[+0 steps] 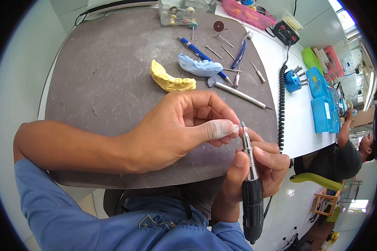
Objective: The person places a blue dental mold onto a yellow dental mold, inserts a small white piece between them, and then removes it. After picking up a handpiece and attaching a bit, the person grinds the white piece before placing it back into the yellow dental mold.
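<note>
Black handpiece (252, 201) sits clamped in right hand (270, 165) — left hand (178, 125) pinches a whitish piece (236, 129) near the bit (243, 124).

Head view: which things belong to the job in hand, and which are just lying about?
In use, judging by the hands:
- rotary handpiece, in the right hand
- small whitish piece, pinched in the left hand

Lying about:
- yellow dental cast and light-blue one, perhaps related
- craft knife
- toothbrush
- brown disc

2 tooth casts (167, 81) and a handpiece (252, 205) mark a dental lab.
</note>
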